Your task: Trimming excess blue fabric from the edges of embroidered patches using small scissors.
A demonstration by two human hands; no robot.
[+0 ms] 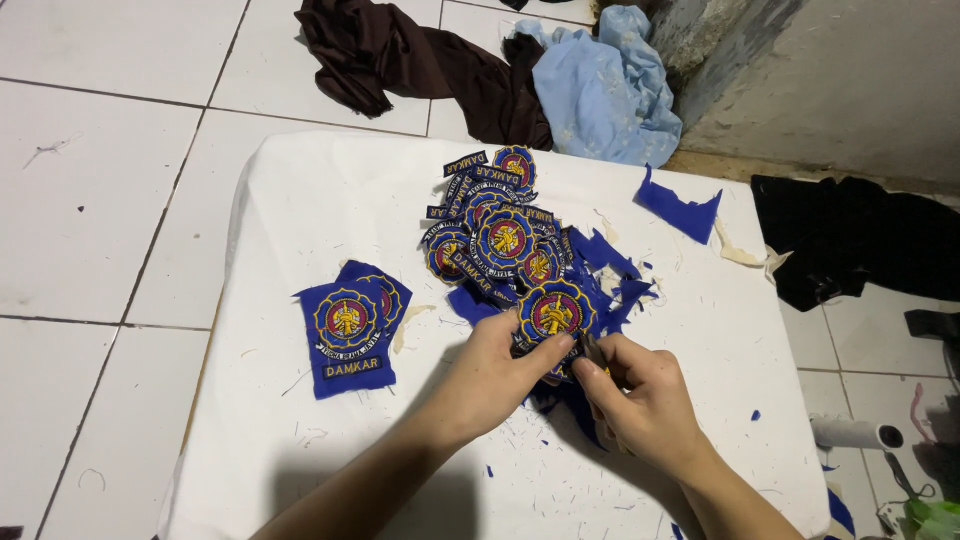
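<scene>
My left hand (490, 375) pinches a round blue embroidered patch (555, 312) with a gold gear ring and red centre, held just above the white table (300, 200). My right hand (640, 400) is closed around a small metal tool (590, 350), likely scissors, whose tip meets the patch's lower right edge. Blue fabric hangs under both hands. Behind them lies a pile of cut round patches (500, 225) mixed with blue offcuts. To the left sit uncut patches on blue cloth rectangles (350, 335).
A blue fabric scrap (680, 208) and beige backing bits lie at the table's far right. Brown cloth (420, 60) and light blue cloth (610, 90) lie on the tiled floor behind. Black fabric (860, 235) and a white roll (855, 432) sit on the right.
</scene>
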